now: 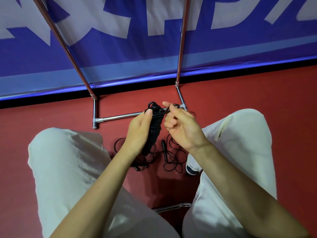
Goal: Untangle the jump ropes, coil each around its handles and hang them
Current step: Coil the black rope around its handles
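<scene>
Up ahead we had the blue banner (120, 54) with its big pale lettering, hung behind a chrome rack (120, 115) whose two poles ran down to a low crossbar on the red floor (240, 93). We sat with our knees apart in pale trousers (68, 165), and a white shoe (192, 166) peeked out beside the right leg. Both bare forearms reached forward between the knees and met over the crossbar.

Our left hand (139, 129) was turned palm inward, fingers curled round the coiled jump rope (154, 127), thumb laid up along the top of the bundle. That black bundle stood nearly upright in the grip, cord wound tightly round its handles, with a small loop poking out at the top.

Our right hand (180, 124) sat just beside it, palm facing us, lower fingers folded in, thumb and forefinger pinching the rope's loose end (169, 109) right at the top of the coil.

Down on the floor between our feet lay a second jump rope (173, 157), black and sprawled in loose loops, with one handle (162, 148) lying among them.
</scene>
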`<state>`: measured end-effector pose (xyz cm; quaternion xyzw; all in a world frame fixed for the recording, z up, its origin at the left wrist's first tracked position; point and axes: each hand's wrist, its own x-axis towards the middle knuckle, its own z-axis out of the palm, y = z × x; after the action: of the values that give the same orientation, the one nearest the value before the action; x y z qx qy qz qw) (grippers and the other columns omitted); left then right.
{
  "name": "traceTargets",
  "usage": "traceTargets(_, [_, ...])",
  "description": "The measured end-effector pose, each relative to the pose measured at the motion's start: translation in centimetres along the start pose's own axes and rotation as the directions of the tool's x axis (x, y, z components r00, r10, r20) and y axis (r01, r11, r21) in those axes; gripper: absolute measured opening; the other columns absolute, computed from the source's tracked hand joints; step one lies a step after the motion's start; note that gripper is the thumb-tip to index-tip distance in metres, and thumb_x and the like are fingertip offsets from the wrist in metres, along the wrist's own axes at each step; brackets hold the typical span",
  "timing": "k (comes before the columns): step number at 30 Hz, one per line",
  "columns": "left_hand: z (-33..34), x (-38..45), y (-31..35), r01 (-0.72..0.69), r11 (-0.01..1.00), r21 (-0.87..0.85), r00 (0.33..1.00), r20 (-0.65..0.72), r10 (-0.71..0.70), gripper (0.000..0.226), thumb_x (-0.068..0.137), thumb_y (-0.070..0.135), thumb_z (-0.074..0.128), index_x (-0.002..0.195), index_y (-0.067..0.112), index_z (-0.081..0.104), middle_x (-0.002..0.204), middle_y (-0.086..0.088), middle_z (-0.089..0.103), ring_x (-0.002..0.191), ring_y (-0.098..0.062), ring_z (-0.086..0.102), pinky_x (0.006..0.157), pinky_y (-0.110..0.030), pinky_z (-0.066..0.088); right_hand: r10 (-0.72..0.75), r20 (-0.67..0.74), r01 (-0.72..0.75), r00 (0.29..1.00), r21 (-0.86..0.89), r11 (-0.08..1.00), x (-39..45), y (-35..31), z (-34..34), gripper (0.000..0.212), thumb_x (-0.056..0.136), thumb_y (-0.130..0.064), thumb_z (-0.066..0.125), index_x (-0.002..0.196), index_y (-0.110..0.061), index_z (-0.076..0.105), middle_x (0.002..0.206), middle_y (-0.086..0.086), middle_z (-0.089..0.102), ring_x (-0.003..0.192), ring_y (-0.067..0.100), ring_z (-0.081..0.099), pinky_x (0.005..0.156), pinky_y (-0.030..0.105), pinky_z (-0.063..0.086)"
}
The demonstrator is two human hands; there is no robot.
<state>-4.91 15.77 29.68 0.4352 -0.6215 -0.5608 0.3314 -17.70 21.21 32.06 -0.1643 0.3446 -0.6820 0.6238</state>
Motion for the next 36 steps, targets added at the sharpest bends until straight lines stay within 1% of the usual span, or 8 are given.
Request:
traceTargets(4, [-0.2,0.1,-0.6,-0.094,0.993,0.078,0.995,-0.009,0.095,0.057,0.083,0.062,0.035,0.078,0.010,0.057,0.070,-0.001,0.056,0.065,-0.009,0.048,0.065,-0.035,0.042,0.021,-0.048,-0.013,0.999,0.154,0.988,0.5,0.2,0.3,0.030,0.085,-0.019,0.053,0.108,-0.002,0.062,0.060,-0.006,0.043,0.053,0.003,0.044,0.055,0.015,0.041])
traceTargets(10, [-0.5,0.1,-1.1,-0.139,0.959,0.246,0.988,0.100,0.117,0.034,0.086,0.062,0.033,0.071,0.048,0.060,0.063,0.013,0.063,0.062,-0.012,0.055,0.065,-0.036,0.046,-0.095,-0.147,0.067,0.985,-0.183,0.981,0.9,0.6,-0.7,0.022,0.100,-0.014,0.047,0.100,-0.008,0.068,0.081,-0.002,0.065,0.071,0.007,0.053,0.055,0.018,0.037])
traceTargets(12, [-0.5,0.1,-1.0,-0.191,0.913,0.361,0.979,0.132,0.153,0.034,0.084,0.064,0.030,0.068,0.046,0.054,0.061,0.009,0.060,0.059,-0.011,0.050,0.062,-0.033,0.041,-0.160,-0.169,0.092,0.973,-0.350,0.932,1.0,0.5,-1.0,0.023,0.101,-0.011,0.046,0.104,-0.009,0.068,0.074,-0.007,0.059,0.063,0.005,0.045,0.054,0.017,0.034])
traceTargets(15, [-0.4,0.1,-1.3,-0.208,0.876,0.434,0.975,0.162,0.152,0.040,0.083,0.064,0.028,0.065,0.036,0.050,0.063,-0.002,0.061,0.058,-0.014,0.048,0.059,-0.035,0.040,-0.351,-0.065,0.159,0.934,-0.805,0.572,1.0,0.1,-1.2,0.026,0.100,-0.007,0.047,0.115,-0.010,0.068,0.067,-0.022,0.057,0.063,-0.002,0.051,0.063,0.013,0.040])
traceTargets(20, [-0.1,-0.2,-1.4,-0.051,0.988,0.145,0.980,0.198,0.021,0.068,0.087,0.066,0.033,0.072,0.004,0.056,0.064,-0.003,0.055,0.060,-0.016,0.047,0.060,-0.038,0.041,-0.251,0.166,0.266,0.954,-0.857,0.442,0.7,-1.3,-0.9,0.029,0.102,-0.007,0.042,0.115,-0.013,0.067,0.069,-0.026,0.056,0.070,-0.003,0.049,0.071,0.011,0.037])
traceTargets(26, [-0.1,-0.3,-1.7,-0.102,0.969,0.225,0.979,0.195,0.058,0.066,0.088,0.063,0.033,0.072,0.004,0.054,0.064,-0.002,0.053,0.061,-0.017,0.046,0.061,-0.048,0.044,-0.160,0.208,0.262,0.965,-0.809,0.526,0.4,-0.8,-1.3,0.035,0.104,-0.008,0.034,0.109,-0.003,0.069,0.086,-0.020,0.056,0.085,-0.007,0.053,0.083,0.011,0.036])
traceTargets(31, [-0.9,0.0,-1.8,-0.153,0.943,0.294,0.976,0.195,0.097,0.053,0.087,0.062,0.032,0.066,0.017,0.051,0.062,0.004,0.049,0.059,-0.014,0.042,0.060,-0.035,0.035,0.002,0.152,0.089,0.988,-0.593,0.800,0.6,-1.1,-1.9,0.031,0.101,-0.013,0.039,0.113,-0.005,0.066,0.108,0.007,0.066,0.107,0.020,0.060,0.101,0.037,0.043])
traceTargets(36, [-1.1,0.1,-1.1,-0.193,0.947,0.256,0.964,0.228,0.135,0.044,0.086,0.061,0.032,0.062,0.027,0.045,0.058,0.011,0.044,0.056,-0.004,0.037,0.057,-0.028,0.032,0.085,0.046,-0.066,0.995,-0.311,0.948,0.7,-0.6,-1.7,0.026,0.098,-0.006,0.045,0.111,-0.010,0.067,0.087,0.006,0.065,0.086,0.017,0.060,0.086,0.030,0.044])
